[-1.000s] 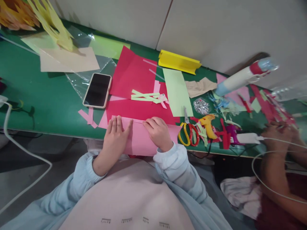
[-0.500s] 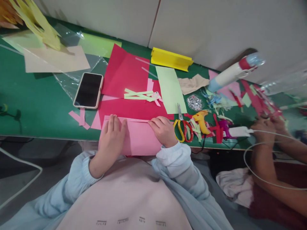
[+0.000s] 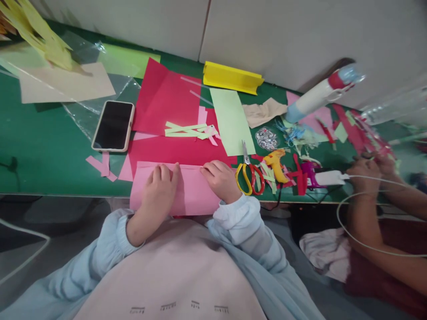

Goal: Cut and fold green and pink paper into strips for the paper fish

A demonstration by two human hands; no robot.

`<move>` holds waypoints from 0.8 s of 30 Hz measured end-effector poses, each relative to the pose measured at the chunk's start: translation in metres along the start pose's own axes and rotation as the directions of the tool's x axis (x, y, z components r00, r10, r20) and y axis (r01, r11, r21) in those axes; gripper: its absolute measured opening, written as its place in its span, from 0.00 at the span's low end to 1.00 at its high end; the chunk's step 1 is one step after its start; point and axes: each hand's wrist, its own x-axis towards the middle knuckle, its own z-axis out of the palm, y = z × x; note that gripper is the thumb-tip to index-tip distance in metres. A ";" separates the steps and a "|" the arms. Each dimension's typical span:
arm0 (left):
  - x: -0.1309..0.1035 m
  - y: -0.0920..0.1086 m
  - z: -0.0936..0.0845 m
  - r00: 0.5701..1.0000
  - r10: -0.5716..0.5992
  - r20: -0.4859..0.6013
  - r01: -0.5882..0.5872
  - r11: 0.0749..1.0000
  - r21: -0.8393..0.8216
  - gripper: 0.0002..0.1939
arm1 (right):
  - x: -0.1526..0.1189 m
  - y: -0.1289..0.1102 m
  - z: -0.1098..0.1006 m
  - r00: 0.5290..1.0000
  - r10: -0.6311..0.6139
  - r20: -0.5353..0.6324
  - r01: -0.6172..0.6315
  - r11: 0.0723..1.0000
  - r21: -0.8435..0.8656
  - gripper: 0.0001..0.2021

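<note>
A sheet of pink paper [image 3: 196, 195] lies at the table's front edge, with a narrow fold along its far edge. My left hand [image 3: 159, 186] rests on its left part, fingers slightly bent on the paper and thumb apart at the fold. At the right end of the fold, my right hand [image 3: 222, 180] is closed, thumb and fingers pinching the paper's edge. Red paper [image 3: 167, 151] lies just beyond the sheet, with pale green paper strips [image 3: 185, 130] on it. Scissors [image 3: 247, 173] with yellow and red handles lie right of my right hand.
A phone [image 3: 113, 126] lies on the left. Beyond are a yellow folded piece [image 3: 232, 78] and a light green sheet [image 3: 232, 120]. To the right are a yellow glue gun [image 3: 276, 165], a bottle [image 3: 320, 98] and a co-worker's hands [image 3: 370, 173].
My left hand has slid slightly right along the fold, its fingers now more bent. My right hand still pinches the edge. The whole view has shifted a little.
</note>
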 end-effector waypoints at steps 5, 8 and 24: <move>0.003 0.006 -0.003 0.998 -0.044 0.040 0.044 0.999 -0.003 0.30 | 0.003 0.002 -0.004 0.999 -0.039 -0.001 0.039 0.998 -0.045 0.12; 0.002 0.008 -0.001 0.998 -0.049 0.050 0.047 0.998 0.048 0.30 | 0.005 0.003 -0.006 0.999 -0.049 -0.001 0.049 0.997 -0.052 0.12; 0.011 0.017 -0.008 0.987 -0.072 0.146 0.048 0.986 0.160 0.33 | 0.005 0.005 -0.006 0.996 -0.073 0.053 0.075 0.997 -0.035 0.13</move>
